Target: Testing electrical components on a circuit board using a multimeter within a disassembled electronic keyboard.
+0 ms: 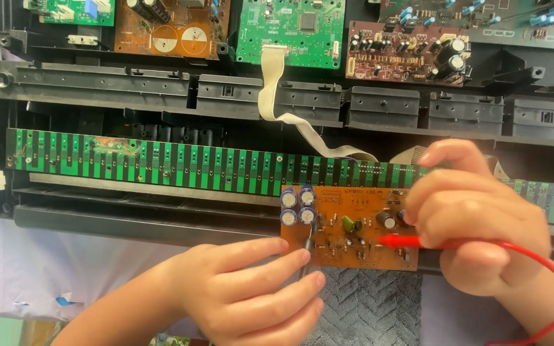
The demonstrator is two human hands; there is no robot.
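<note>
Orange circuit board (354,227): right hand (476,218) grips the red probe (397,241); left hand (251,288) fingers apparently pinch a dark probe (307,250); a slipped tip could bridge neighbouring solder points.

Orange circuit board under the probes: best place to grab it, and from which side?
Pinch the orange circuit board by its bare near edge, coming from the cloth side below. The top face is crowded with blue capacitors and small parts. The left hand and right hand, holding the red probe, cover the two ends.
</note>
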